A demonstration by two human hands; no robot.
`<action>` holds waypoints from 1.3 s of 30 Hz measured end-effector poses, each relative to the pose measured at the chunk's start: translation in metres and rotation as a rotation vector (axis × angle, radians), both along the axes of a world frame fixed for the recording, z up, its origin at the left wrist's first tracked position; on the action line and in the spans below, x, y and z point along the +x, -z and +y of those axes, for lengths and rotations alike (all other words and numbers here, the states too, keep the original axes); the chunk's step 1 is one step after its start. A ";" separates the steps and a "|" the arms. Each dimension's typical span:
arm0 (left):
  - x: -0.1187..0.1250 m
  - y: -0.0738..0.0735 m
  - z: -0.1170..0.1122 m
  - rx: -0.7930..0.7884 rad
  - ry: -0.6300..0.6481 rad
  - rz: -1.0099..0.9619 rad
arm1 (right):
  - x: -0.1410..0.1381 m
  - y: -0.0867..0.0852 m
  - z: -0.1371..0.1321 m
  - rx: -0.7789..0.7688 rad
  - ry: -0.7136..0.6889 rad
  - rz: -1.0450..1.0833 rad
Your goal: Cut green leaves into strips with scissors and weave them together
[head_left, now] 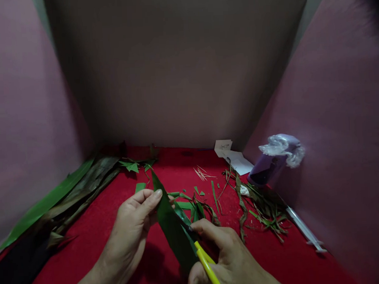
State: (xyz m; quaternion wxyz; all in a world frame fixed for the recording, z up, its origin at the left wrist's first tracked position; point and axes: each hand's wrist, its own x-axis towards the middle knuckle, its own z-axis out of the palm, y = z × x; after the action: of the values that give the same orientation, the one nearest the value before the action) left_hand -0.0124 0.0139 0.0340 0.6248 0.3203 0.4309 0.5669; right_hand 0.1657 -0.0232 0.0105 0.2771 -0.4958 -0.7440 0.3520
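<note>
Between my hands is a long green leaf point(169, 221), tilted, with its pointed tip up. My left hand point(132, 223) pinches the leaf near its upper part between thumb and fingers. Scissors with yellow handles point(206, 260) are in my right hand point(229, 254), their dark blades lying along the leaf's right edge. How far the blades are apart is hard to see. Just beyond the leaf lie several cut green leaf pieces point(184, 205) on the red cloth point(165, 162).
Long green and dried leaves point(68, 199) lie at the left. Several toothpicks point(202, 173) lie at the centre back. To the right are white papers point(238, 161), a purple container point(267, 165) with clear plastic on it, dry plant scraps point(269, 210) and a syringe point(303, 228) by the wall.
</note>
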 end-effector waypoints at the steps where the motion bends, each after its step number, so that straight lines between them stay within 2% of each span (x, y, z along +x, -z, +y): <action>1: 0.001 0.001 0.000 -0.002 0.007 0.003 | 0.000 0.000 0.000 0.013 0.010 -0.005; 12: 0.007 0.010 -0.003 -0.025 -0.042 -0.029 | -0.010 -0.001 0.002 0.261 0.102 -0.101; 23: 0.010 0.011 -0.005 -0.042 -0.047 -0.070 | -0.012 -0.008 0.005 0.241 0.132 -0.135; 39: 0.014 0.021 -0.009 -0.048 -0.093 -0.068 | -0.013 0.008 0.005 0.358 0.158 -0.111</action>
State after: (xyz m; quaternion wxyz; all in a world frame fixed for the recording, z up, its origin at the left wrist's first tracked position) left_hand 0.0017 0.0046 0.0130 0.6197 0.2655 0.4370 0.5954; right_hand 0.1522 -0.0178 0.0023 0.3461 -0.5143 -0.7674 0.1635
